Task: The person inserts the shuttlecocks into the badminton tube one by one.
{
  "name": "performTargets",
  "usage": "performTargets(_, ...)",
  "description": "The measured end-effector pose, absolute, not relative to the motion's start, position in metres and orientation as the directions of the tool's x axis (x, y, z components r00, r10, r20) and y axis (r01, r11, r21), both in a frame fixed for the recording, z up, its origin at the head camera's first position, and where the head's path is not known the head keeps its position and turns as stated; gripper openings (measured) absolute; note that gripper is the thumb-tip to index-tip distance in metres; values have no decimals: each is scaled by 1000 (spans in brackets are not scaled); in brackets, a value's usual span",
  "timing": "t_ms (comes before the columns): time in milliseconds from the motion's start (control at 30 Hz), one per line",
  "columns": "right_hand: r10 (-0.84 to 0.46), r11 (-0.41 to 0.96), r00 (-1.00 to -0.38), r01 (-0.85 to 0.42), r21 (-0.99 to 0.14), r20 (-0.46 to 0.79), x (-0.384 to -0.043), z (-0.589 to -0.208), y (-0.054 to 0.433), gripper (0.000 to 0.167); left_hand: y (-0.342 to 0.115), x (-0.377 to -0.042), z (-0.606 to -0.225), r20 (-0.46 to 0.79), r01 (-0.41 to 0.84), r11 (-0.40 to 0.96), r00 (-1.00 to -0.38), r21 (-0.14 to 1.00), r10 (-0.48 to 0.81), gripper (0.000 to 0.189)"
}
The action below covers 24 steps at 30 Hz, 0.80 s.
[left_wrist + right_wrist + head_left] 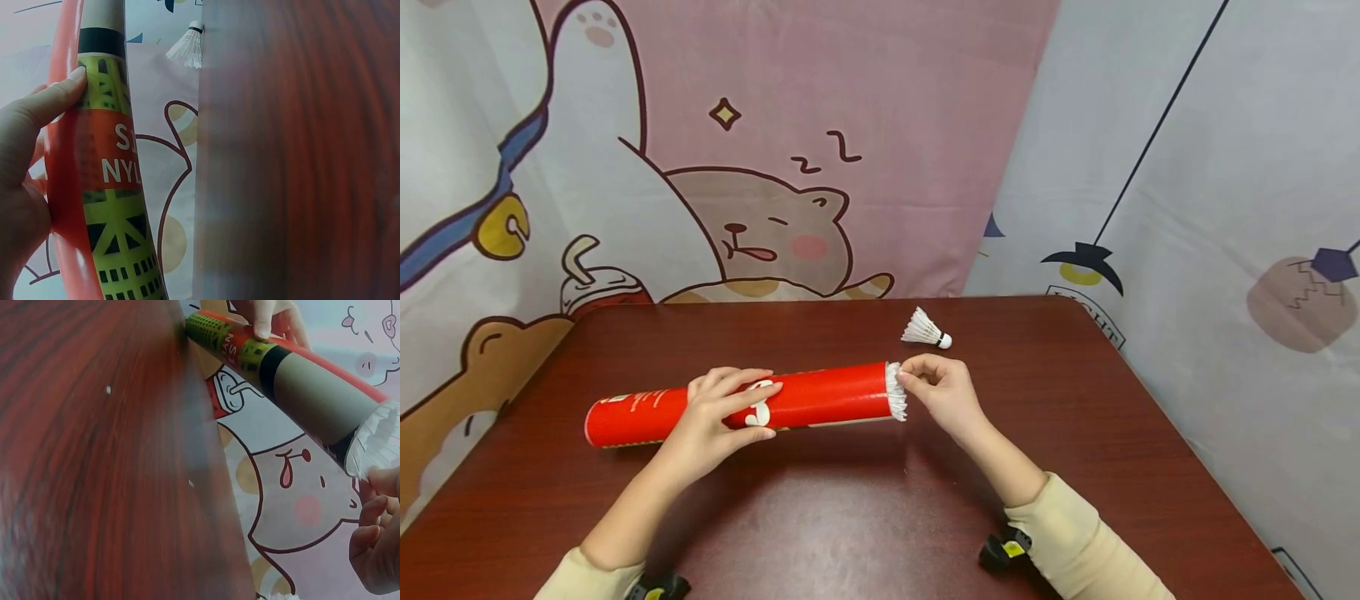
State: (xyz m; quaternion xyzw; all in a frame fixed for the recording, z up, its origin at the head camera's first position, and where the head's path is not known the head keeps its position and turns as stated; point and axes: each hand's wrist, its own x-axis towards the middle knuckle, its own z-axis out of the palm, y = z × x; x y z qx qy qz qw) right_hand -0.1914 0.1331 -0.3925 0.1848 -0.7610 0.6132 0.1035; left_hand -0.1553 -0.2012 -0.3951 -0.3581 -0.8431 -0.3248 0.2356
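A long red shuttlecock tube [831,397] lies crosswise above the table, its far side in the wrist views printed yellow, black and grey. My left hand [711,417] grips it around the middle, fingers over the top and thumb along the near side. White feathers [895,392] of a shuttlecock stick out of the tube's right end. There my right hand [946,395] pinches the feather edge between thumb and forefinger, the other fingers curled. The rest of that shuttlecock is hidden inside the tube. Behind the right hand, a loose white shuttlecock [927,330] lies on its side.
The dark red-brown wooden table [850,517] reaches back to a cartoon-printed cloth [880,100] that hangs behind and at both sides. Black devices with straps [1000,550] sit at both wrists. Tiny white specks [108,390] dot the tabletop.
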Motion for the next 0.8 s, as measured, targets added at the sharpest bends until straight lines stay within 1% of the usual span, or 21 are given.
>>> performTargets(133, -105, 145, -915, -403, -904, 391, -189, -393, 126, 18, -201, -156, -395, 637, 756, 538, -630, 373, 444, 70)
performTargets(267, -74, 139, -929, -370, -919, 363, -187, -393, 120, 23, -201, -156, -395, 638, 758, 534, -629, 374, 445, 68)
performTargets(333, -57, 143, -936, -352, -925, 347, -186, -392, 118, 23, -201, -156, -395, 637, 758, 534, -629, 375, 445, 67)
performTargets(400, -43, 158, -939, -344, -926, 342, -185, -392, 115, 18, -201, -156, -396, 638, 758, 534, -628, 374, 445, 67)
performTargets(567, -18, 212, -928, -368, -905, 373, -183, -389, 109, 5, -202, -156, -395, 638, 757, 532, -630, 379, 443, 68)
performTargets(667, -4, 242, -919, -384, -891, 395, -181, -388, 106, 6, -203, -156, -396, 634, 755, 534, -633, 380, 444, 65)
performTargets(800, 10, 288, -904, -407, -867, 428, -180, -390, 103, 6, -203, -156, -396, 633, 754, 536, -635, 381, 443, 68)
